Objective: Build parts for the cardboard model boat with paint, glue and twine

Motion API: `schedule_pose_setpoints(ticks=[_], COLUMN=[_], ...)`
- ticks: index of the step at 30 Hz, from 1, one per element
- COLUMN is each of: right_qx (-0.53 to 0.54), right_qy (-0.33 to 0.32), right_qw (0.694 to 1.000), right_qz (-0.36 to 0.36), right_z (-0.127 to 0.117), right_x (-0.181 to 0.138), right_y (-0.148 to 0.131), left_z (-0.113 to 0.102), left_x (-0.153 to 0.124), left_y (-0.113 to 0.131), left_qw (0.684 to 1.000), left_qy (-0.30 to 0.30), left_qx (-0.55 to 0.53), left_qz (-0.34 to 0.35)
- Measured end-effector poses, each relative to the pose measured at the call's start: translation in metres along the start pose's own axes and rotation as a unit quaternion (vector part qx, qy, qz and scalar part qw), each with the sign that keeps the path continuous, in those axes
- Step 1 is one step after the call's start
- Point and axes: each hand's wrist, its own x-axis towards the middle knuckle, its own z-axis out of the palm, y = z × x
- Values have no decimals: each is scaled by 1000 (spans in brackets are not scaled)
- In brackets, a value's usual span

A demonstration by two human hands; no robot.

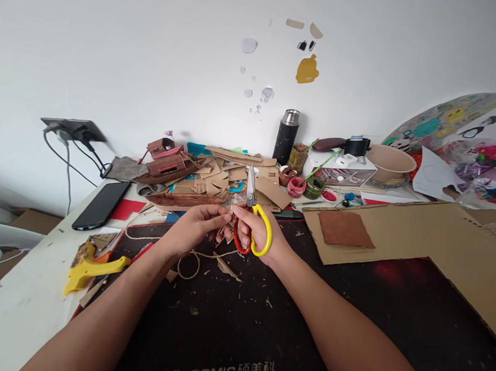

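My right hand (pixel 257 232) is closed through the red and yellow handles of a pair of scissors (pixel 251 208), blades pointing up and away. My left hand (pixel 198 225) pinches a small cardboard piece (pixel 231 209) beside the blades, with tan twine (pixel 193 260) trailing down from it onto the black desk mat (pixel 240 319). Both hands meet above the mat's far edge, fingertips almost touching.
A heap of cardboard scraps (pixel 215 175) lies behind the hands. A large cardboard sheet (pixel 417 235) with a brown square covers the right. A black phone (pixel 100 204) and a yellow glue gun (pixel 94 265) lie left; paint pots (pixel 304 186), a flask (pixel 286 136) and a bowl (pixel 390 163) stand at the back.
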Motion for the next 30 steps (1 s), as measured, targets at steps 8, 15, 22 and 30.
schedule_pose_setpoints(ticks=[8,15,22,30], right_qx=[-3,-8,-19,-14], right_qy=[1,-1,0,1], right_qw=[1000,1000,1000,1000], right_qz=[-1,4,7,12], right_z=[1,1,1,1], right_x=[0,0,-1,0], right_y=[1,1,2,4], left_z=[0,-1,-1,-1], left_x=[1,1,1,1], left_y=[0,-1,-1,-3], left_qw=[1000,1000,1000,1000], left_qy=[-4,-8,-17,-16], left_qx=[-1,5,10,10], left_qz=[1,-1,-3,3])
